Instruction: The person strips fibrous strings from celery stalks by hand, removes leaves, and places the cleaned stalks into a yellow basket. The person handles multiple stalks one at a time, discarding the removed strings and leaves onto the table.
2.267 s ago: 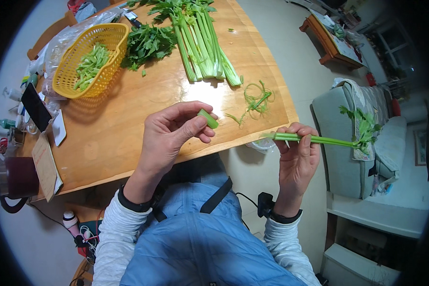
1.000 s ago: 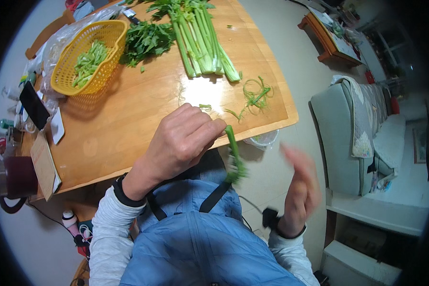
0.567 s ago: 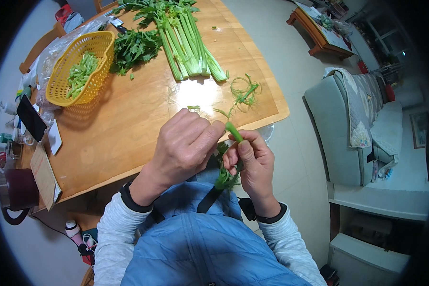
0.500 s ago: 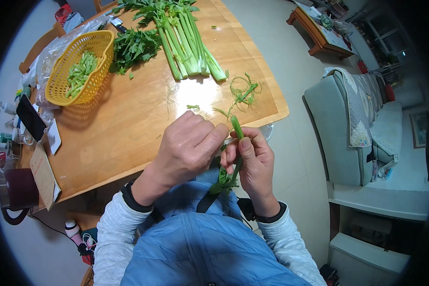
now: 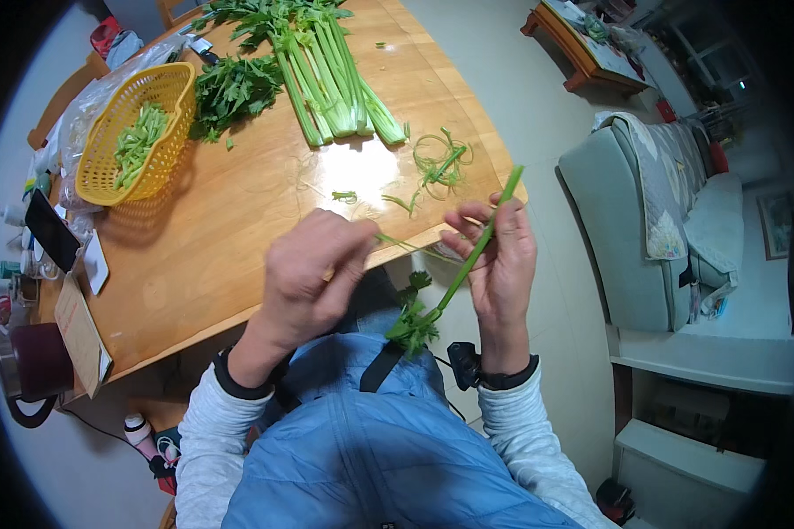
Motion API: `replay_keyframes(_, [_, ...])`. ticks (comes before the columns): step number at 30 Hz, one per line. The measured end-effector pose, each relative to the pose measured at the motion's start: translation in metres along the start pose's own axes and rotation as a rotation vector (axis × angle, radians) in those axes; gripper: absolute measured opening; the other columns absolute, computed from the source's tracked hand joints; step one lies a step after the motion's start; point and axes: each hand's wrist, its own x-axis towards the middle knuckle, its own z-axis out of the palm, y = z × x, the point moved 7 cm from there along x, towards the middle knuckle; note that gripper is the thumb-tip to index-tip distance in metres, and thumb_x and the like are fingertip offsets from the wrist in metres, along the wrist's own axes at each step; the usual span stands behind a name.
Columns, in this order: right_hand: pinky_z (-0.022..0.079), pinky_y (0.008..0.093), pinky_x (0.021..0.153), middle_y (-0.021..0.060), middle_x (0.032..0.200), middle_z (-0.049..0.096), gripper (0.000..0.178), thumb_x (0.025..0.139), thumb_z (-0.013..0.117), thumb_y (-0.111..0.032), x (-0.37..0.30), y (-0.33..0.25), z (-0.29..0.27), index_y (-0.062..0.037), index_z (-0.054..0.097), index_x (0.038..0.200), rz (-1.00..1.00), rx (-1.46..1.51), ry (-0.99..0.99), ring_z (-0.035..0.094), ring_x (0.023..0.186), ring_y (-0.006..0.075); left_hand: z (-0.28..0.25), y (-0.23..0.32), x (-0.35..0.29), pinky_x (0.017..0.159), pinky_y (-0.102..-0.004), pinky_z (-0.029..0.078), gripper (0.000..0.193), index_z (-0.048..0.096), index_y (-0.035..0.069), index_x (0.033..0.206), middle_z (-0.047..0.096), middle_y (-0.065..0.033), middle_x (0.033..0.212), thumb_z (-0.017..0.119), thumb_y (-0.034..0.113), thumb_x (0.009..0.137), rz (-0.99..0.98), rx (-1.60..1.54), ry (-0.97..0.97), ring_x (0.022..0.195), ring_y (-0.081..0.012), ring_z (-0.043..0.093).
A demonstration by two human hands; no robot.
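My right hand (image 5: pixel 505 260) grips a green celery stalk (image 5: pixel 469 263) slantwise, its cut end up and its leafy end hanging near my jacket. My left hand (image 5: pixel 318 269) is closed in a pinch on a thin celery string (image 5: pixel 397 242), which stretches across toward the stalk. Beyond my hands, curled celery strings (image 5: pixel 441 163) lie in a loose heap on the table, with smaller scraps (image 5: pixel 344 197) nearer the middle. A bunch of celery stalks (image 5: pixel 331 84) lies at the far side, next to a pile of celery leaves (image 5: pixel 236 88).
A yellow plastic basket (image 5: pixel 172 150) with cut celery pieces stands at the left of the wooden table (image 5: pixel 212 256). A phone (image 5: pixel 53 231), a cardboard sheet (image 5: pixel 81 326) and a dark pot (image 5: pixel 40 361) line its left edge. A sofa (image 5: pixel 622 220) stands off to the right.
My hands have moved apart: the left went left with the string, the right went right and up with the stalk. More of the stalk and its leafy end now shows.
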Motion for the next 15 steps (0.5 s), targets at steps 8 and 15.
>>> replay_keyframes(8, [0.04,0.0202,0.051,0.0012,0.078,0.048,0.02,0.1,0.049,-0.022,0.027,-0.043,-0.142,-0.005,0.049,0.11,-0.215,0.187,0.327,0.042,0.06,0.008,-0.095,-0.054,-0.005,0.058,-0.0188,0.037,0.015,0.066,-0.003,0.095,0.057,0.0018,0.073,0.055,0.008,0.095,-0.308,-0.267,0.498,0.064,-0.0044,0.047])
replay_keyframes(15, [0.032,0.0175,0.046,0.0018,0.076,0.049,0.031,0.102,0.045,-0.026,0.012,-0.072,-0.162,-0.0028,0.049,0.121,-0.183,0.112,0.164,0.037,0.055,0.0043,-0.059,-0.048,0.021,0.064,-0.0278,0.047,0.017,0.069,0.006,0.103,0.062,-0.0069,0.074,0.064,0.012,0.088,-0.276,0.1,-0.16,0.072,-0.0172,0.062])
